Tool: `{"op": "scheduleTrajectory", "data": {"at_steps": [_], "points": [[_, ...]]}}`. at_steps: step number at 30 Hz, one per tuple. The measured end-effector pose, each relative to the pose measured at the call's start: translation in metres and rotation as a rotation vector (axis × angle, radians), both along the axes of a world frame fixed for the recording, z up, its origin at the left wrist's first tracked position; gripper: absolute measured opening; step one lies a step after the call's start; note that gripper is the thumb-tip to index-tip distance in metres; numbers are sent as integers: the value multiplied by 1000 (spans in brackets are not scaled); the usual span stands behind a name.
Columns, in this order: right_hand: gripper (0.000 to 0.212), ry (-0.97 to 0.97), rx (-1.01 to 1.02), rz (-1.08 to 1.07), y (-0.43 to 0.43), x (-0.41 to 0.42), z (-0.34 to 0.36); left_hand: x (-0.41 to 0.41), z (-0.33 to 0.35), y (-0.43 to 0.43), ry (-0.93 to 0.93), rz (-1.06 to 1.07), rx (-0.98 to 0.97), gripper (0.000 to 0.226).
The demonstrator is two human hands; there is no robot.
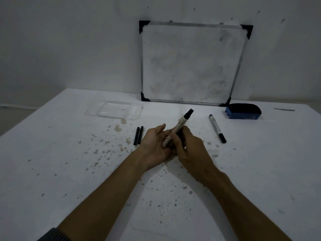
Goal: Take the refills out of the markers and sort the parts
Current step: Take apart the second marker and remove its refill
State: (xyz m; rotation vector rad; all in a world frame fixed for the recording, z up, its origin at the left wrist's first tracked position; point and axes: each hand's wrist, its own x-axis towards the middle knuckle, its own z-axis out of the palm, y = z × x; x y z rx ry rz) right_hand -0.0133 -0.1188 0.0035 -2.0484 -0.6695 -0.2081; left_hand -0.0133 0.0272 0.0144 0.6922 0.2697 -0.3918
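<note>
A marker (180, 126) is gripped by both the left hand (154, 146) and right hand (189, 148) — its label unreadable; bare counter (69, 171) is seen nearer.

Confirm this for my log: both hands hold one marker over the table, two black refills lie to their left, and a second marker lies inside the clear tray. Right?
Not quite. The second marker lies on the bare table, to the right of the hands, not inside the clear tray. The head view shows it. The rest stands: the left hand and right hand hold one marker, with two black refills to their left.
</note>
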Motion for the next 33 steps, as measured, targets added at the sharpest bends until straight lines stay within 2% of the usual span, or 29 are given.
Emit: {"op": "scheduleTrajectory", "data": {"at_steps": [2,5,6,9,17,21,25,30,33], "points": [[22,-21,43,-8,-1,-1,5,0,0,-4,-2,19,31,58],[18,-57,213,-59,-3,-4,9,-1,-1,-7,-4,46,92,56],[19,-60,211,-56,-2,-4,8,-1,0,-7,0,50,82,56],[24,-22,0,11,5,-7,-1,0,-1,-1,3,35,-2,58],[24,117,215,-122,-4,4,3,1,-1,-3,-51,33,109,50],[27,189,216,-211,-17,17,6,2,-1,-5,-108,25,170,46],[27,350,294,-246,-26,23,6,-1,-1,-6,-156,-45,270,44],[32,615,429,-201,-35,31,8,-13,5,9,-270,-269,337,40],[29,675,516,-214,-41,33,11,-18,8,16,-314,-349,419,35]]}}
